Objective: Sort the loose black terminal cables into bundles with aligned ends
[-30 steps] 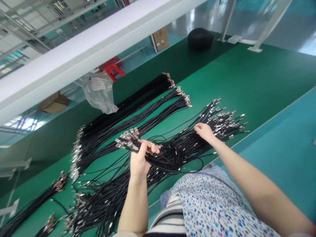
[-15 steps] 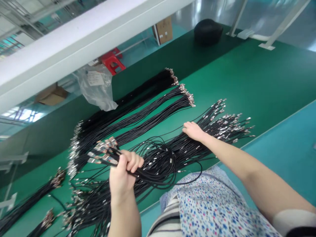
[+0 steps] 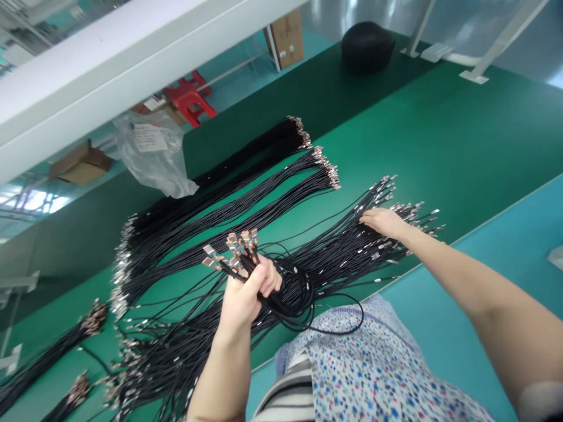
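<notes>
My left hand (image 3: 259,278) is closed in a fist around a bunch of black cables (image 3: 281,308). Their metal connectors (image 3: 235,252) stick out above the thumb, and the lengths loop down over the pile. My right hand (image 3: 382,223) lies on the right part of a large loose pile of black cables (image 3: 338,258), near its silvery connector ends (image 3: 409,211). The right fingers are bent down onto the cables; whether they grip any is hidden.
Straighter cable bundles (image 3: 246,205) lie behind the pile on the green table (image 3: 440,135). Two smaller bundles (image 3: 48,360) are at the left. A clear plastic bag (image 3: 153,152), a black round object (image 3: 367,47) and a white beam (image 3: 132,64) are farther back.
My left hand has moved right with its bunch of cables, over the middle of the pile. My right hand has slid right along the pile towards the connector ends.
</notes>
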`<state>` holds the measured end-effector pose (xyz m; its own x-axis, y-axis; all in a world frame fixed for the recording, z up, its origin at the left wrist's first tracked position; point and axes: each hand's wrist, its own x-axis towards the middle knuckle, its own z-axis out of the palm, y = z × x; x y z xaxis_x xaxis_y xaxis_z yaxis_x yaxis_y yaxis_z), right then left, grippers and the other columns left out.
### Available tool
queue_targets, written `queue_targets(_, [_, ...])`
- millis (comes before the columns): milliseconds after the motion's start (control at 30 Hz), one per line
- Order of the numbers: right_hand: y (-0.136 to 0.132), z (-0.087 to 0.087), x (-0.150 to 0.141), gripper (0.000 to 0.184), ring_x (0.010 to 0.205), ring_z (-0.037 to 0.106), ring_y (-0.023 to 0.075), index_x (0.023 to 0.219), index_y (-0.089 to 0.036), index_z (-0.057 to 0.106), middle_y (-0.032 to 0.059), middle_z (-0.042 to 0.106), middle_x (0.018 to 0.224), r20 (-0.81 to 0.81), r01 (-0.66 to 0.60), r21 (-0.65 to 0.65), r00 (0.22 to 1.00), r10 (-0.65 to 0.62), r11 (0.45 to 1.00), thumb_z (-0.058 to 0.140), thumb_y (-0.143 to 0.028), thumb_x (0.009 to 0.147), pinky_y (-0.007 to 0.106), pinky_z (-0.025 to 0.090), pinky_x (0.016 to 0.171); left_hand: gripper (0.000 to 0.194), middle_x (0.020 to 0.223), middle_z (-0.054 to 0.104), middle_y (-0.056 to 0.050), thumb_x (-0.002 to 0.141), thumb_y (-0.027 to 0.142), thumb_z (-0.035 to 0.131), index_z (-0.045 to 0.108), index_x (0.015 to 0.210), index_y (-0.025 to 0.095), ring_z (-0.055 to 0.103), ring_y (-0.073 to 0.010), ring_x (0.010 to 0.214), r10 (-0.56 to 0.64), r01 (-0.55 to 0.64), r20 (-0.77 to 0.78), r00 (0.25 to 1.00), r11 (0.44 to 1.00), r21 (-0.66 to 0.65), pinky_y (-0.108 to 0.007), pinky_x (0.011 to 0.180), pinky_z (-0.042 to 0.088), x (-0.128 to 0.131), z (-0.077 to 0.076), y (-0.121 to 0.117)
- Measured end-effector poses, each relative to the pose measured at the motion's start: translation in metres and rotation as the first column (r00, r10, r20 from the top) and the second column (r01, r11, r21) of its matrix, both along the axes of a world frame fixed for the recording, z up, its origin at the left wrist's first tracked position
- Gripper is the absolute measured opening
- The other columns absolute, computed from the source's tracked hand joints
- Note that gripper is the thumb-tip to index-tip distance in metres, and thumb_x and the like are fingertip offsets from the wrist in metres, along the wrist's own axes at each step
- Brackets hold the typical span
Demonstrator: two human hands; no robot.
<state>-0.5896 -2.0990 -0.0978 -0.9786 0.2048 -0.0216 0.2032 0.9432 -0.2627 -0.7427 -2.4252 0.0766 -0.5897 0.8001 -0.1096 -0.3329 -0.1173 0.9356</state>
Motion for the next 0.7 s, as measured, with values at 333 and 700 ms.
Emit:
queue_targets(333, [0.005,0.017,-0.019,0.016,0.073,0.051,0.0154,0.074,-0.01,0.061,0.0118,0.06,0.078,0.212,-0.266,0.176,0.951,0.227,0.948,0.046,-0.013,0.08,0.029,0.033,0.068,0.031,0.048,0.033,0.006,0.081,0.031,0.053,0.039,0.059,0.015,0.031,-0.0043,0.041,0.059,-0.064,-0.07,0.996,0.996,-0.065,-0.023,0.048,0.036,0.001,0.004,0.012])
queue_targets(700, [-0.142,0.323,-0.057,0.027,0.068,0.05,0.014,0.068,-0.016,0.053,0.0033,0.054,0.065,-0.147,-0.544,0.615,0.632,0.761,0.57,0.035,-0.012,0.087,0.032,0.037,0.068,0.03,0.103,0.064,-0.009,0.078,0.039,0.055,0.065,0.093,0.015,0.058,-0.0223,0.099,0.152,-0.121,-0.37,0.916,0.987,0.105,-0.032,0.08,0.049,0.01,0.065,0.008])
